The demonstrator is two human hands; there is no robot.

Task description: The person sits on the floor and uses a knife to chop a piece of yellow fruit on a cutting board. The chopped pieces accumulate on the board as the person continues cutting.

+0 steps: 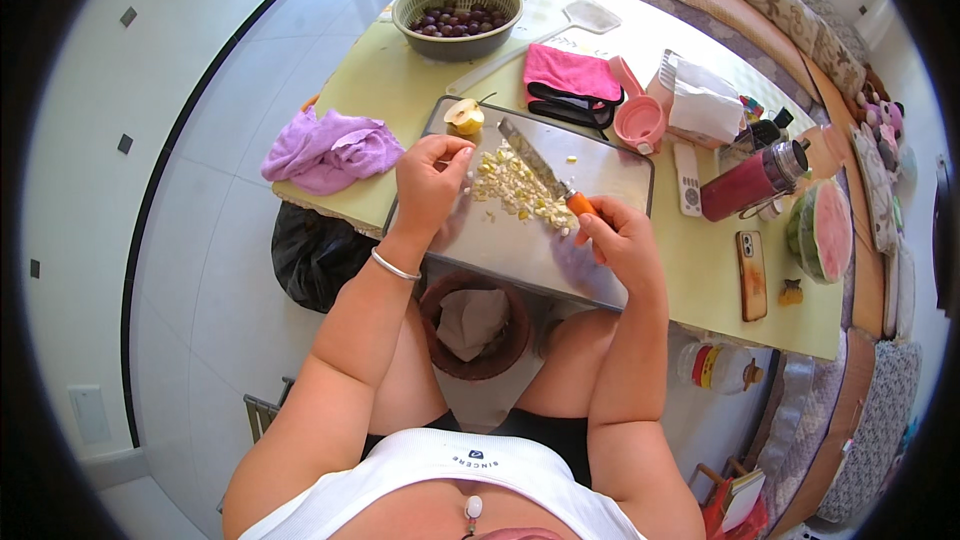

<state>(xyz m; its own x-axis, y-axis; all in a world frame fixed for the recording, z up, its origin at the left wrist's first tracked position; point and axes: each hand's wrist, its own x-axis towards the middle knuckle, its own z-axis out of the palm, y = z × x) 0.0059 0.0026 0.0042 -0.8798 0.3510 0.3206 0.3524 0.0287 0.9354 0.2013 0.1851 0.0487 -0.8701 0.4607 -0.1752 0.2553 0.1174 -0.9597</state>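
My right hand (618, 240) grips the orange handle of a kitchen knife (532, 155). Its blade points away and to the left, over a heap of finely chopped pale fruit (520, 188), pear by the look of it. The pieces lie on a metal cutting board (610, 185) with a dark rim. My left hand (432, 180) is at the board's left side, fingers curled and tips pinched together; whatever they hold, if anything, is too small to make out. Just beyond those fingertips sits a cut half pear (464, 117) with its stem, pale face showing.
Behind the board are a basket (457, 48) of dark grapes, a fly swatter (590, 16) and a pink cloth (570, 75). A purple towel (335, 150) lies left. Rightward stand a remote (688, 180), bottle (750, 182), phone (751, 275) and cut watermelon (822, 232). Below is a bin (428, 325).
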